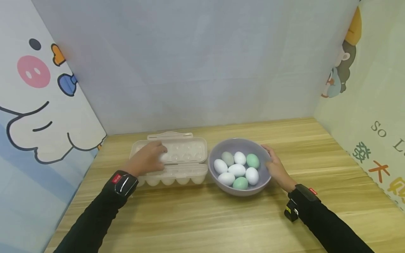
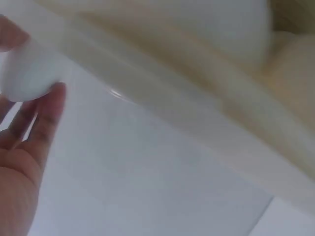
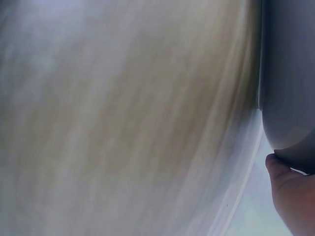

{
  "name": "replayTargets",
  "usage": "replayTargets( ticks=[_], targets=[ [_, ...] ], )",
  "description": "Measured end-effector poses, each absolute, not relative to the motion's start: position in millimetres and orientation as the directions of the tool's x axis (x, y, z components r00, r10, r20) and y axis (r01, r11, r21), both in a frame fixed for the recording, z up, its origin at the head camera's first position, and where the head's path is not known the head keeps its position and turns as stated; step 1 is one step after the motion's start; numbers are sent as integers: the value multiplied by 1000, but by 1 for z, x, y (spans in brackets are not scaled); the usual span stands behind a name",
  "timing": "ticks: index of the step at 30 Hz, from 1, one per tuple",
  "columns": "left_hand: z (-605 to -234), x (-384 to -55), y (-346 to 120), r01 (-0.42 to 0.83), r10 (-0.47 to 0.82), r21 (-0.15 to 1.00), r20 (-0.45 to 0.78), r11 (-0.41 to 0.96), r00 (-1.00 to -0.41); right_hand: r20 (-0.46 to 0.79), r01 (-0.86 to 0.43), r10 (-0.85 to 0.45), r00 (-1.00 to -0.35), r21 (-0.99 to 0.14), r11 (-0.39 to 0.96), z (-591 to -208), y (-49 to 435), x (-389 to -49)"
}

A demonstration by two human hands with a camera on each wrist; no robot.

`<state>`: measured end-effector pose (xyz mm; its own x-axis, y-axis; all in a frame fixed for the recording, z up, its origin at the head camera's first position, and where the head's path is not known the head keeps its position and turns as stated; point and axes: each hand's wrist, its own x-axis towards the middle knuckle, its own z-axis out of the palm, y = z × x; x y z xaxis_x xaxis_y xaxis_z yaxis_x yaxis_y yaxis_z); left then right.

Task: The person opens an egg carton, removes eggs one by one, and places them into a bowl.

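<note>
Left hand (image 1: 148, 159): over the left part of the carton, fingertips and thumb pinching a white egg (image 2: 30, 73), which shows in the left wrist view between thumb and fingers. Carton (image 1: 180, 171): clear plastic, lying open on the wooden table (image 1: 177, 225), one half behind the other, near half with rounded cups along its front. Bowl (image 1: 235, 144): grey-purple, upright, just right of the carton; eight eggs (image 1: 237, 170) visible inside, five white, two green, one greyish. Right hand (image 1: 277, 170): at the bowl's right side, fingers and thumb gripping the rim.
</note>
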<state>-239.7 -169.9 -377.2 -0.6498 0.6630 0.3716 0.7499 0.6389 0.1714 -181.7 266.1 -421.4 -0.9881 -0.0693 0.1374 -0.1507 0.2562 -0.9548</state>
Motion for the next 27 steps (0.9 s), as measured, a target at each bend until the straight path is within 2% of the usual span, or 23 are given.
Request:
replayTargets(
  ticks=[4, 7, 15, 21, 27],
  targets=[
    [-371, -244, -141, 835, 711, 157, 456, 528, -535, 132, -144, -62, -989, -957, 253, -421, 269, -181],
    [-363, -243, -114, 861, 732, 166, 465, 480, -498, 130, -142, -60, -990, -956, 257, -421, 271, -181],
    [-346, -235, -42, 884, 812, 172, 350, 435, -467, 145, -154, -53, -988, -953, 261, -425, 273, -184],
    [-346, -238, 2, 905, 874, 182, 245, 384, -420, 169, -177, -52, -984, -945, 276, -431, 269, -188],
    [-352, -247, 42, 926, 911, 112, 170, 361, -376, 172, -180, -55, -984, -955, 236, -430, 269, -188]
  ],
)
